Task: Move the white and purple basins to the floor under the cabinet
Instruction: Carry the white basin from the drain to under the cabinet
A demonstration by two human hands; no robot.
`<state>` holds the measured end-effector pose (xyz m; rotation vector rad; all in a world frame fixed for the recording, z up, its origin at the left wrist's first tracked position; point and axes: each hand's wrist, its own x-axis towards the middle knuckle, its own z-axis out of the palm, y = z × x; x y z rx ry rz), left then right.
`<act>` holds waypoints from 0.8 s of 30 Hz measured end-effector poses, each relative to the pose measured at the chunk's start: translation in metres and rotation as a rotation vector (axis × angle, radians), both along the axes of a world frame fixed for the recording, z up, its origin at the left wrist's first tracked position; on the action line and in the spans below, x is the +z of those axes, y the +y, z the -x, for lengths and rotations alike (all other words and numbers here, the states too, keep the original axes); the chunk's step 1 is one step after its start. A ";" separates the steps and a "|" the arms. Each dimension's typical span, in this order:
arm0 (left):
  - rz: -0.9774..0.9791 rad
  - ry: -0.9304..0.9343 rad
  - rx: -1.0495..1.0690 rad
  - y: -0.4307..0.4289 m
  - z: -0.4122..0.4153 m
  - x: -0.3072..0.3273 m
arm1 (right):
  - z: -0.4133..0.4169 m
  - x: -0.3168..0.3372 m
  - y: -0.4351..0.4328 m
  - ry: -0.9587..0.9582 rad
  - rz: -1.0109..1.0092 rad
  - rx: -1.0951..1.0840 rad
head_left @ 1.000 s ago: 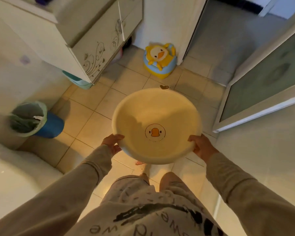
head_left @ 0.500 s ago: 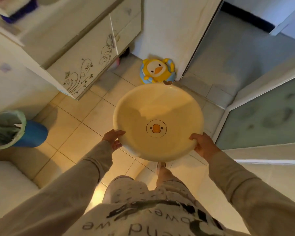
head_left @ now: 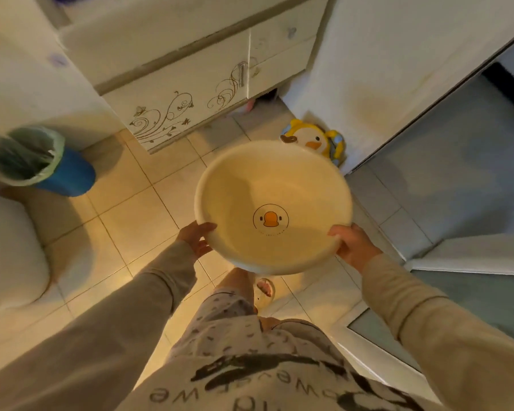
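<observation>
The white basin was held in the air above the tiled floor, gripped at its rim by the left hand at about 8 o'clock and by the right hand at about 4 o'clock, each closed on the edge. The cabinet stood at 11 o'clock from the basin, well apart from it. The task was judged to be at an early stage: the white basin had not been set down, and the purple basin was not to be seen at all. The gap under the cabinet was mostly hidden by its front; only a dark opening at its right end could be made out. A duck-shaped potty was partly covered by the basin's far rim.
</observation>
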<state>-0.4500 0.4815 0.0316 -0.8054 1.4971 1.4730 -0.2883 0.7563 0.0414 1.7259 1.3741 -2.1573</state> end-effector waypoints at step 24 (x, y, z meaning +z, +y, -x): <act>0.042 -0.173 0.497 0.020 0.085 -0.059 | 0.229 -0.065 0.064 -0.205 0.064 0.452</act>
